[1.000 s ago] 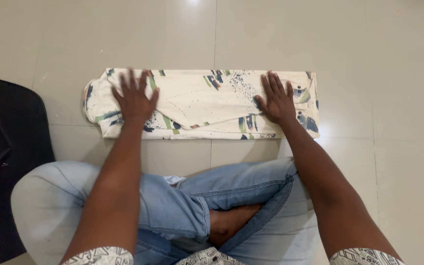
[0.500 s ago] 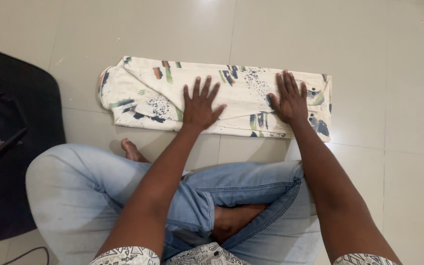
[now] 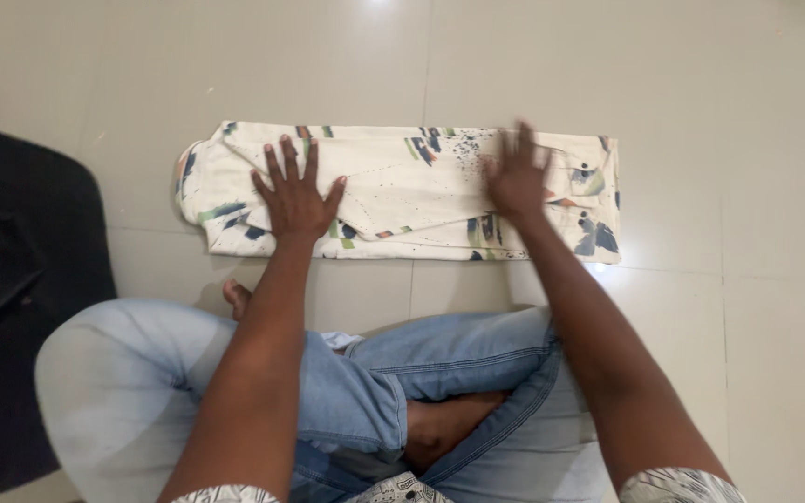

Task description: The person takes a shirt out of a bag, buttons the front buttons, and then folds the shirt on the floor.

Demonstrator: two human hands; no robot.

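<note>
Both hands are flat on the folded shirt (image 3: 402, 191), a cream garment with dark blue, green and orange brush marks, laid out as a long strip across the pale tiled floor (image 3: 607, 74) just in front of the seated person's crossed legs.

Left hand (image 3: 296, 197): wide open, palm down, fingers spread and pointing away from the body, pressing the cloth left of the middle. It grips nothing, only lies on the fabric.

Right hand (image 3: 517, 177): also open and palm down on the shirt, right of the middle. It is blurred, so how far the fingers are spread cannot be told exactly, but nothing is clasped in it.

The person's blue jeans (image 3: 365, 382) fill the lower part of the view, with a bare foot (image 3: 440, 424) tucked in between the legs. A black bag (image 3: 11, 307) sits on the floor at the left edge, apart from the shirt.

Against half a second ago: the left hand has slid back leftward from near the shirt's middle. The right hand has moved slightly leftward, inward from the shirt's right end, and now shows motion blur. The shirt itself lies in the same long strip, flatter at its left end.
</note>
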